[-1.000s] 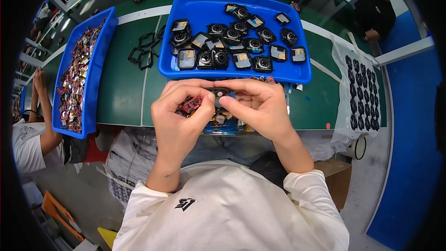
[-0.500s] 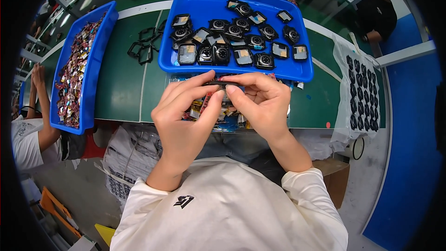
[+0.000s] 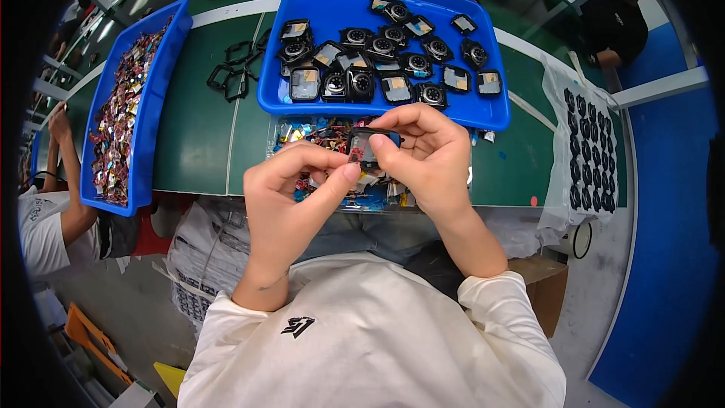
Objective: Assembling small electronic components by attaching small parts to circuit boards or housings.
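Observation:
My right hand [image 3: 429,153] grips a black smartwatch case [image 3: 353,138] by its right side, thumb across its pale open face. Thumb and forefinger of my left hand [image 3: 285,187] pinch a small part with red wiring [image 3: 355,156] at the lower left of the case. How that part joins the case, I cannot make out. Below both hands lies a heap of small wired parts [image 3: 302,131] in red, yellow, white and blue, partly hidden by them. Beyond stands a blue tray [image 3: 321,4] with several similar watch cases [image 3: 381,47], some face up, some back up.
Left of the hands, a long blue bin [image 3: 143,177] is full of small wired parts. Several black frames [image 3: 236,68] lie on the green table [image 3: 192,121]. At the right, a white sheet [image 3: 556,125] carries rows of black pieces. Other people sit at left and far right.
The case has tilted, so its open face now shows instead of its thin edge. My left hand has shifted slightly down, its fingers off the case's upper edge and pinched at the red-wired part.

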Demonstrator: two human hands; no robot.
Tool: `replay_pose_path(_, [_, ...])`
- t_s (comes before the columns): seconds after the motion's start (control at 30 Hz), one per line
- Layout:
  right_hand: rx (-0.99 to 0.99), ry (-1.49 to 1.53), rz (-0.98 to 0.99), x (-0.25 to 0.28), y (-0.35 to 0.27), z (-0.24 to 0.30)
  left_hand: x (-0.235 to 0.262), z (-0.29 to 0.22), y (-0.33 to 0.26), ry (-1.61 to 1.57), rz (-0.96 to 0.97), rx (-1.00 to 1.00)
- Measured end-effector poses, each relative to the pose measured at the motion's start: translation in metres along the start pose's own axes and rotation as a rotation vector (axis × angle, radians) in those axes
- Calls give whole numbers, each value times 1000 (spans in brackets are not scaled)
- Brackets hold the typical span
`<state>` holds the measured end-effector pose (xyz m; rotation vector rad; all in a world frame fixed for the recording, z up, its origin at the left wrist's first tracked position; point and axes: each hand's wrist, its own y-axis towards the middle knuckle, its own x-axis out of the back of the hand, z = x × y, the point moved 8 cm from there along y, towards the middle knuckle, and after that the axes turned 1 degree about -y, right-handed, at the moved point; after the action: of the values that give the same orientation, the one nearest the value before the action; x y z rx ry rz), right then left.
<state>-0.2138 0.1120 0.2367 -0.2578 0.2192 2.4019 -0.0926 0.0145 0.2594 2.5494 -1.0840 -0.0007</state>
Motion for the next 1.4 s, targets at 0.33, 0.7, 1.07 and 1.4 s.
replay_pose_path(0.33, [265,-346,-35,-2,-7,17,-10,26,-3,-391,12,329])
replay_pose_path(0.7, [116,-86,40,-2,-5,14,-3,24,3,-251,0,220])
replay_pose_path(1.07, [620,-1118,-347,34,-7,65,-8,23,9,-274,79,262])
replay_pose_path(1.4, [506,-662,403,-8,-11,58,-19,23,14,-247,201,277])
